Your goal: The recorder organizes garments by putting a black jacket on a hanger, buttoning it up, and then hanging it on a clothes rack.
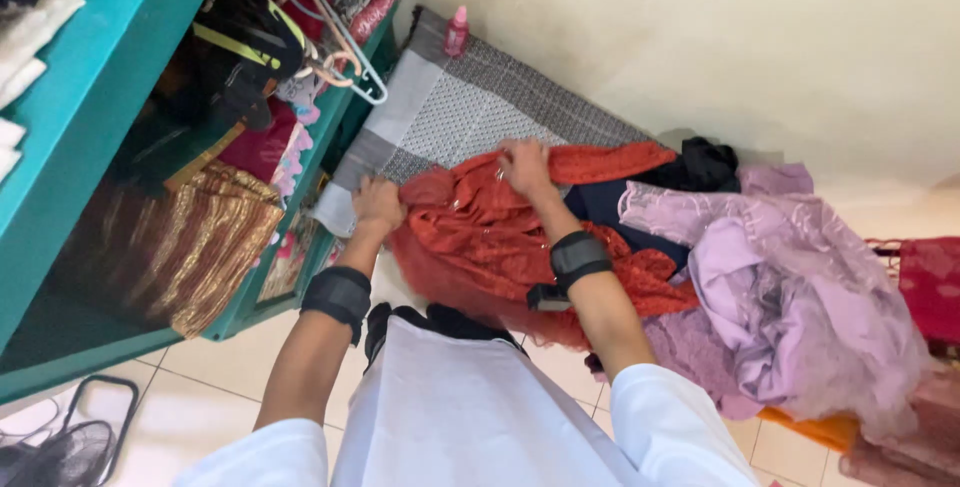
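Both hands | left fingers (372, 190) curled, right fingers (517, 155) spread | red garment (480, 232)

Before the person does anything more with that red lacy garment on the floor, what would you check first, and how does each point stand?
1. Both hands on the red lacy garment: ok; the left hand rests at its left edge, the right hand near its top.
2. Garment lying flat: not ok, bunched and wrinkled.
3. Garment free of the purple satin pile: not ok; they touch at its right side.
4. Grey patterned mat underneath: ok; it extends toward the wall.
5. Pink spray bottle out of the way: ok; upright at the mat's far corner.
6. Grip firmness: cannot tell.
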